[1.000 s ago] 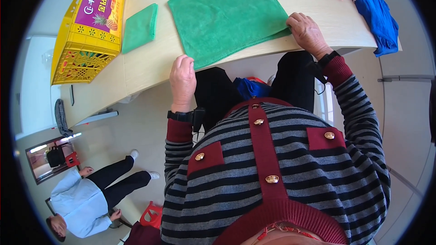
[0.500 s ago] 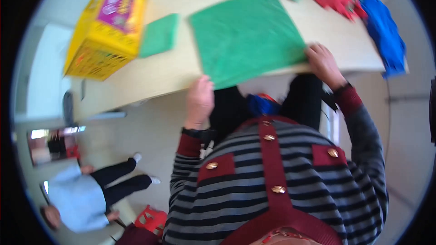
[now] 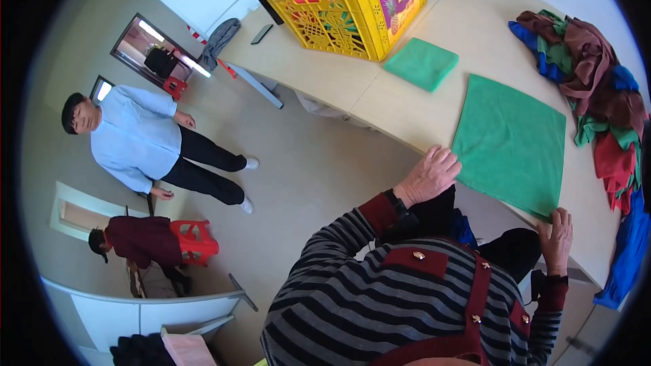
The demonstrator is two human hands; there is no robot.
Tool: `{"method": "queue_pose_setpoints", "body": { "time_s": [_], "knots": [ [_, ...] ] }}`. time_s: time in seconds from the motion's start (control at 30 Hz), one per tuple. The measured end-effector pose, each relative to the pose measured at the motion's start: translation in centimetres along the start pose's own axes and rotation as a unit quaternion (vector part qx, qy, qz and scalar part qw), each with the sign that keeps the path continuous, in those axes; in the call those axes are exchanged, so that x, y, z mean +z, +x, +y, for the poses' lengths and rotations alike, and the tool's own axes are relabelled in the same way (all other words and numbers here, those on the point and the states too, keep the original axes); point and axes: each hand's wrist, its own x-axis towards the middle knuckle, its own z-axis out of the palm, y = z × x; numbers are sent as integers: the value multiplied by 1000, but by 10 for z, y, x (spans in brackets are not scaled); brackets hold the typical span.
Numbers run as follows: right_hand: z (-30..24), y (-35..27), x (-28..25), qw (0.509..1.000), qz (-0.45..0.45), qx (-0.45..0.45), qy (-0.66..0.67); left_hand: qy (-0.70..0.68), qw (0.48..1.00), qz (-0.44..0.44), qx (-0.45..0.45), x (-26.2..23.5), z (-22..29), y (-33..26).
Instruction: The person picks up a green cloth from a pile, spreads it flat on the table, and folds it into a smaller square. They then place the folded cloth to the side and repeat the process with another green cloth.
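Note:
A green cloth [image 3: 512,142] lies spread flat as a rough square at the table's near edge. My left hand [image 3: 434,175], its fingers curled, pinches the near left corner. At the near right corner, the thumb and fingers of my right hand [image 3: 557,236] close on the cloth's edge. A smaller green folded cloth [image 3: 423,64] rests just beyond and to the left, apart from both hands.
A yellow plastic crate [image 3: 325,24] with cloths inside stands on the table [image 3: 369,85] at the far left, near a phone [image 3: 262,34]. Heaped brown, green, red and blue cloths [image 3: 590,61] lie at right. Behind are a standing person [image 3: 135,125], a seated person [image 3: 144,240] and a red stool [image 3: 196,240].
The view has swung, so the table and hands now appear farther right and more room shows at left. Both hands stay at the same corners of the spread cloth.

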Motion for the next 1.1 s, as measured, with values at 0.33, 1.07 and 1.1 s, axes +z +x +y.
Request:
{"method": "queue_pose_setpoints", "body": {
  "time_s": [0.33, 1.07, 1.1],
  "knots": [
    [-3, 4, 8, 999, 4, 11, -34, 51, 998, 41, -14, 22, 6, -5],
    [-28, 8, 4, 997, 33, 34, -60, -9, 996, 85, -3, 18, 3, 6],
    [-31, 10, 2, 997, 41, 31, -60, -29, 995, 97, -12, 15, 4, 10]
  ]
}}
